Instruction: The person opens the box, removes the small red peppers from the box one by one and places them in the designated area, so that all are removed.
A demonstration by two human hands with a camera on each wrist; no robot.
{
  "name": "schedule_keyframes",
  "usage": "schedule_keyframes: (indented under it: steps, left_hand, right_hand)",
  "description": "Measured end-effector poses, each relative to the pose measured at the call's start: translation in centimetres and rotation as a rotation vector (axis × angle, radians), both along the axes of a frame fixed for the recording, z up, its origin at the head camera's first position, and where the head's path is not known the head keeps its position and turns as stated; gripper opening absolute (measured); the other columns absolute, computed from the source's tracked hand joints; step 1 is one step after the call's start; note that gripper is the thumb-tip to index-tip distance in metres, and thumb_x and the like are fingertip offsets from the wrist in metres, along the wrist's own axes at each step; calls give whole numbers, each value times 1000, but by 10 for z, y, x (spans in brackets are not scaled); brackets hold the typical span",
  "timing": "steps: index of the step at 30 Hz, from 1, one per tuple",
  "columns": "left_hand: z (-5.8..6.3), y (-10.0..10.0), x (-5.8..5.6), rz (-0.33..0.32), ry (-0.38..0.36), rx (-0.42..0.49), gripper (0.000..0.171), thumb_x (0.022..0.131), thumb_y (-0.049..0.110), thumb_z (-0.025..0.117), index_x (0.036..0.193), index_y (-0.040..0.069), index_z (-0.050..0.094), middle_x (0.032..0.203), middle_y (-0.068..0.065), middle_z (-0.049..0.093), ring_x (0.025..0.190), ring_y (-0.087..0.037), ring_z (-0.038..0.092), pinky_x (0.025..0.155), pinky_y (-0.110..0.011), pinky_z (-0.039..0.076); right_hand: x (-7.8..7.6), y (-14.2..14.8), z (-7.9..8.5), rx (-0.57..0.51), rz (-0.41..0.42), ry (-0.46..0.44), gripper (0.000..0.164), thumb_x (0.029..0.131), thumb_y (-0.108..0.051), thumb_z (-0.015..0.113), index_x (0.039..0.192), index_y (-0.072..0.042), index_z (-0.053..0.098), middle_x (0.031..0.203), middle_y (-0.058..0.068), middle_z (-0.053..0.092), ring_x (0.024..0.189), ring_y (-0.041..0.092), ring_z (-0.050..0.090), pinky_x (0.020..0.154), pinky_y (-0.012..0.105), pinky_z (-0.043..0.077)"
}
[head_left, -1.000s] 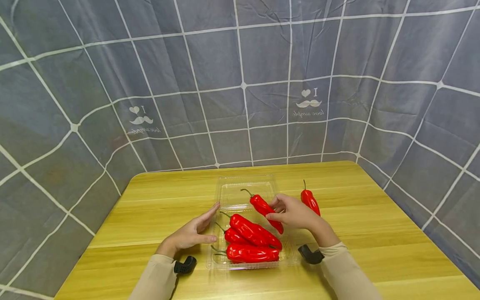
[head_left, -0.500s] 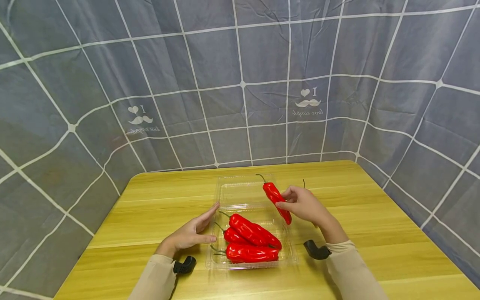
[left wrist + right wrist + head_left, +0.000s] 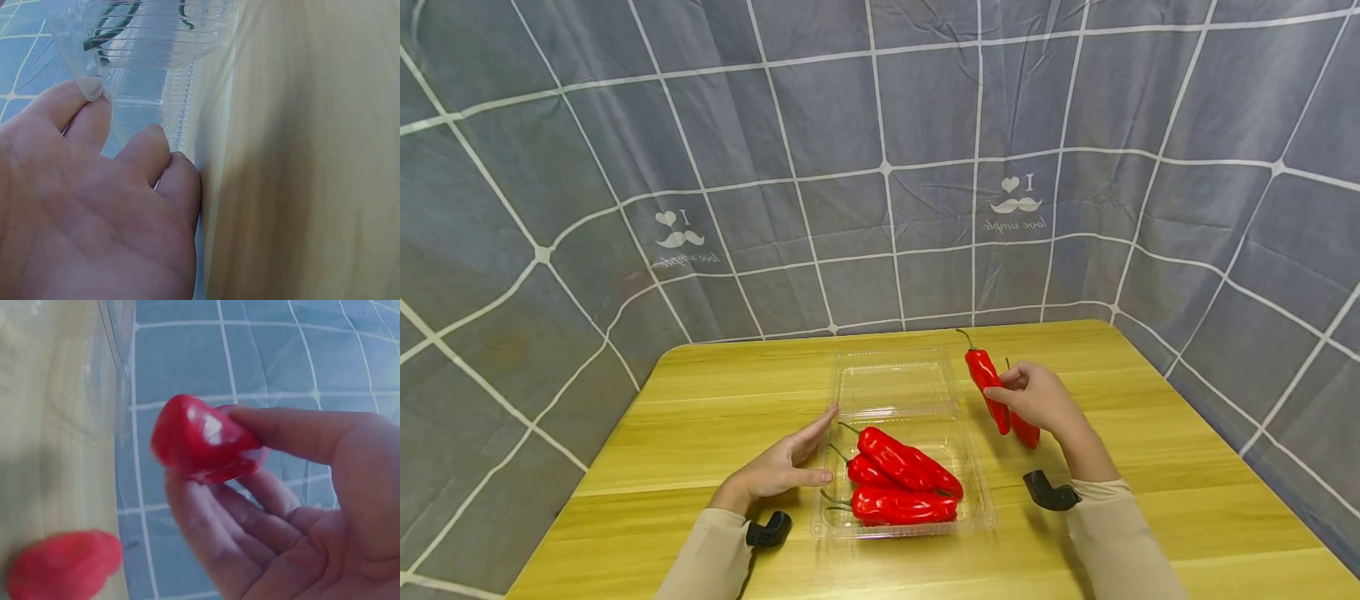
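My right hand (image 3: pixel 1039 398) pinches a red pepper (image 3: pixel 987 385) between thumb and fingers, right of the clear plastic box; in the right wrist view the held red pepper (image 3: pixel 203 439) shows its blunt end. Behind that hand another red pepper (image 3: pixel 1025 430) lies on the table, partly hidden. My left hand (image 3: pixel 778 463) has its fingers extended at the left side of the clear plastic box (image 3: pixel 977 500). Fingertips (image 3: pixel 150 140) are right at the box wall in the left wrist view. Several red peppers (image 3: pixel 904 505) with green stems lie inside the box.
The box's clear lid (image 3: pixel 895 379) lies folded open toward the back. Underneath is a wood-grain table (image 3: pixel 722 392), with a grey checked curtain (image 3: pixel 850 208) behind and at the sides. A black wrist device (image 3: pixel 1051 492) sits by each sleeve.
My right hand has carried the pepper from over the box to the right and farther back, beside the pepper on the table. The left hand has stayed put.
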State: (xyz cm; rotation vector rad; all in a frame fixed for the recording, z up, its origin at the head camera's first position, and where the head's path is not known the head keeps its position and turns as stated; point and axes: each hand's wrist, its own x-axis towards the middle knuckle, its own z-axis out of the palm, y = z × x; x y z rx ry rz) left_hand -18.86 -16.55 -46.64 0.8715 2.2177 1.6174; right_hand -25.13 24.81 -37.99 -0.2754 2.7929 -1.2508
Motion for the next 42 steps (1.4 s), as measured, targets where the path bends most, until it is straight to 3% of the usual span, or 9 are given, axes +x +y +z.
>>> schedule_keyframes:
  steps: [14, 25, 37, 42]
  left_hand:
    - [0, 0, 1, 10, -6, -8, 92, 94, 7, 70, 162, 8, 8, 168, -9, -1, 151, -33, 5, 116, -19, 15]
    - [0, 1, 0, 8, 2, -6, 93, 94, 7, 70, 162, 4, 7, 168, -12, -2, 151, -32, 4, 116, -18, 15]
    - [1, 1, 1, 16, -9, -12, 93, 94, 9, 71, 162, 9, 8, 168, -7, -1, 152, -30, 5, 119, -28, 12]
    - [1, 1, 1, 14, -9, -11, 93, 94, 10, 71, 162, 8, 8, 168, -6, -1, 152, -29, 4, 119, -25, 13]
  right_hand:
    - [-4, 36, 1, 70, -96, -126, 41, 93, -20, 70, 113, 12, 54, 105, 26, 65, 88, 34, 65, 78, 44, 59]
    - [-9, 47, -6, 159, -127, -128, 37, 92, -18, 69, 108, 13, 56, 97, 23, 64, 86, 35, 60, 75, 46, 53]
    - [-13, 52, -18, 224, -141, -142, 29, 91, -17, 71, 97, 10, 60, 83, 16, 61, 79, 31, 55, 67, 38, 48]
    - [-14, 52, -23, 219, -146, -178, 27, 93, -17, 71, 94, 7, 61, 81, 14, 59, 78, 29, 54, 67, 37, 47]
